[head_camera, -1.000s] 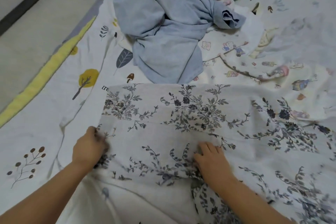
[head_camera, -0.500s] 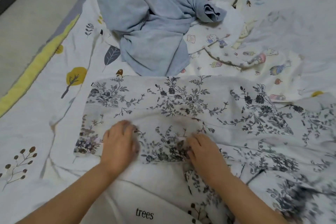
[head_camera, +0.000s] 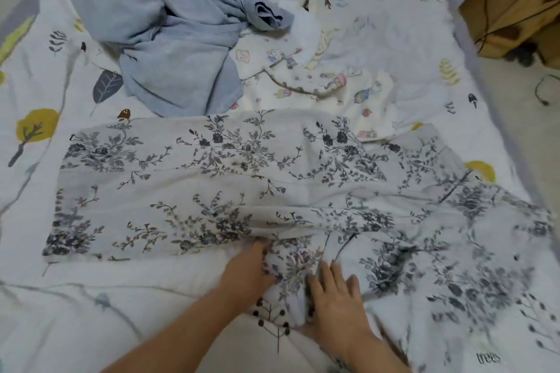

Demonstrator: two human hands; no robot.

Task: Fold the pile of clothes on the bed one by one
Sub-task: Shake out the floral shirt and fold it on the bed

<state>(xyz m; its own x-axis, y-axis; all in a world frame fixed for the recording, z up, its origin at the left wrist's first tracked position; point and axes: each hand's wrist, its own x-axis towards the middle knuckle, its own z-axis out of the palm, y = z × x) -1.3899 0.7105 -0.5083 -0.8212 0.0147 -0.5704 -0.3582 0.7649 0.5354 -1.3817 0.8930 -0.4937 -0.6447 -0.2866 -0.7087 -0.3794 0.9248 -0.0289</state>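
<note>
Both hands sit close together at the near edge of the floral garment [head_camera: 230, 185]. Left hand [head_camera: 245, 272] has its fingers tucked into the bunched cloth, gripping it; right hand [head_camera: 333, 303] lies flat, fingers spread, pressing the fabric down. Beyond them, the garment spreads across the bed sheet [head_camera: 75, 312], with a blue garment [head_camera: 169, 48] and a cartoon-print garment [head_camera: 318, 82] farther off.

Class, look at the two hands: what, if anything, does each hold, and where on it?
Both are on the floral garment at its bunched near edge: the left hand grips it; the right hand presses flat.
</note>
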